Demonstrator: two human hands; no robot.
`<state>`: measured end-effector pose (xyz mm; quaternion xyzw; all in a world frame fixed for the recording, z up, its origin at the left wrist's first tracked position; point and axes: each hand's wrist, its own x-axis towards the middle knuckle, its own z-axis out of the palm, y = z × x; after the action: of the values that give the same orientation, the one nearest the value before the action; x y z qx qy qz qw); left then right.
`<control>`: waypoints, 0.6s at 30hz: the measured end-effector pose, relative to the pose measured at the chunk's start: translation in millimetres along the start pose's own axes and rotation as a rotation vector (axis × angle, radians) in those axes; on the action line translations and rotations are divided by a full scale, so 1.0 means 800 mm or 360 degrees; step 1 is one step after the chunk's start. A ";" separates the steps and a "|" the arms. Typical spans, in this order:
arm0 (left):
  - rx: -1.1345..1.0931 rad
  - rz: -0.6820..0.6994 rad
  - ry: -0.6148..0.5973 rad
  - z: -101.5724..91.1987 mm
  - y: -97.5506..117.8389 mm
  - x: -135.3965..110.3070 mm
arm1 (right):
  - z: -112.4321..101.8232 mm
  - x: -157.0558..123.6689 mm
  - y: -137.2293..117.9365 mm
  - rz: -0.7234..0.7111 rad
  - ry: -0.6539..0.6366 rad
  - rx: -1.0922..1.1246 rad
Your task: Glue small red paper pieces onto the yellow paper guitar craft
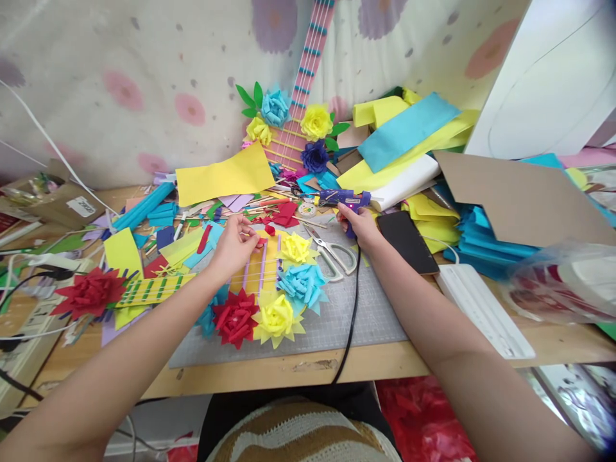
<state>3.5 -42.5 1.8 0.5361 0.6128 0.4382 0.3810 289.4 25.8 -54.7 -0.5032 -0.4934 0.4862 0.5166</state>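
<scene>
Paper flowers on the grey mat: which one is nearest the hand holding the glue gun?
The yellow flower beside the scissors. The blue flower, red flower and other yellow flower lie lower, farther from the right hand.

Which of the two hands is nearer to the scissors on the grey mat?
Right. The right hand, gripping the glue gun, is just beside the scissors, next to their handles. The left hand, pinching a red piece, is farther off, across the yellow flower.
</scene>
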 end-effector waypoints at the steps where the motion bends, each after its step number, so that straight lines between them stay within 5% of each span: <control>1: 0.0010 -0.0015 0.0007 0.000 0.000 0.001 | 0.000 0.000 0.000 -0.0006 -0.0004 -0.0003; 11: 0.0184 -0.0020 -0.0023 -0.002 0.007 -0.004 | -0.002 0.002 0.005 0.0000 0.0030 -0.0052; 18: 0.0008 -0.0136 -0.0064 0.001 0.011 -0.001 | -0.002 0.002 0.013 -0.0088 0.0131 -0.0449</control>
<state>7.5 -42.5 10.2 0.5191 0.6284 0.4091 0.4102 291.3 27.2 -65.0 -0.5766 -0.5490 0.3766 0.4736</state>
